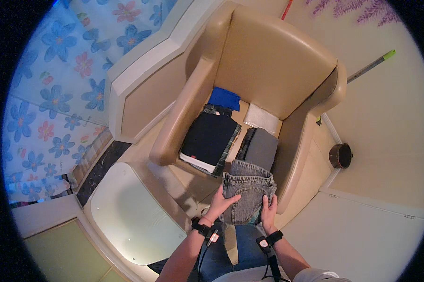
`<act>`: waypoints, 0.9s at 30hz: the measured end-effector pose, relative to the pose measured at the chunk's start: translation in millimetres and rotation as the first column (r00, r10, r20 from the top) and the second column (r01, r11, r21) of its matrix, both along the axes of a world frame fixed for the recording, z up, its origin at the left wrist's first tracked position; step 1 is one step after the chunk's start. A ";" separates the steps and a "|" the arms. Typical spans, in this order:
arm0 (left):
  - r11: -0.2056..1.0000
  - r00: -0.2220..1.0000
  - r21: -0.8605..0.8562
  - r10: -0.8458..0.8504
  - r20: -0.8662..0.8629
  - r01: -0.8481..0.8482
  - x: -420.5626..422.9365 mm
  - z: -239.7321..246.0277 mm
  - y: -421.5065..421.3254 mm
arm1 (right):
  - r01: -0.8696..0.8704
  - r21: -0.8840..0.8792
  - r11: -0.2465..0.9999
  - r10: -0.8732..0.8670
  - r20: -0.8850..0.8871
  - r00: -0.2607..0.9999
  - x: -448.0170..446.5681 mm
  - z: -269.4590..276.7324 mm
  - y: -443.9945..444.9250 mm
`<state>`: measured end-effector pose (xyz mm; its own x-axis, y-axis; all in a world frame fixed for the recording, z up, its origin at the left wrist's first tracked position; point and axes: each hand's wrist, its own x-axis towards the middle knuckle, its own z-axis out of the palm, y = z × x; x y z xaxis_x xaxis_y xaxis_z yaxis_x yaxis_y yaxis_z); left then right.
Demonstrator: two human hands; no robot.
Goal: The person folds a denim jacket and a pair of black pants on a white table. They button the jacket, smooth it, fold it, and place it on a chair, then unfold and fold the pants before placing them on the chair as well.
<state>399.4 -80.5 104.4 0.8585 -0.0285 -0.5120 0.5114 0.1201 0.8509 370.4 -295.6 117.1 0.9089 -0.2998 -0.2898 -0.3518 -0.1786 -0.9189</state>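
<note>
Between my two hands is a folded pair of grey denim jeans, its waistband and a pocket facing up. My left hand grips its left side, thumb on top. On the right edge, my right hand holds it the same way. The jeans' far end overlaps a folded grey garment on the armchair seat. To the left on the seat lies a stack of folded clothes topped by a black garment with a white edge. Behind that stack sits a blue cloth, and a clear plastic packet lies near the backrest.
The tan armchair has raised arms on both sides. A glass-topped table stands at my left, below a flowered curtain. Right of the chair are a dark round pot, a green-tipped pole and a white hinged panel.
</note>
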 end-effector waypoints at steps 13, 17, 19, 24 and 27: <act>0.945 0.997 0.326 0.012 0.082 -0.039 164.1 11.1 42.7 | -0.028 0.133 0.991 0.028 0.005 1.000 167.1 -10.4 45.3; 0.747 0.989 0.664 -0.077 0.126 -0.027 189.8 12.3 113.6 | 0.007 0.090 0.996 -0.006 -0.011 1.000 192.1 -38.7 126.1; 0.691 0.976 0.721 -0.114 0.185 -0.056 202.4 5.2 132.0 | -0.045 0.063 0.997 0.050 -0.076 0.996 201.9 -55.3 150.5; 0.254 0.980 0.963 -0.194 -0.045 0.094 192.3 -18.0 95.0 | -0.248 -0.155 0.956 0.218 -0.186 0.958 206.2 -86.2 154.4; 0.016 0.943 0.999 -0.330 0.044 -0.041 180.3 -25.1 63.6 | -0.280 -0.121 0.952 0.251 -0.210 0.945 204.7 -81.5 141.6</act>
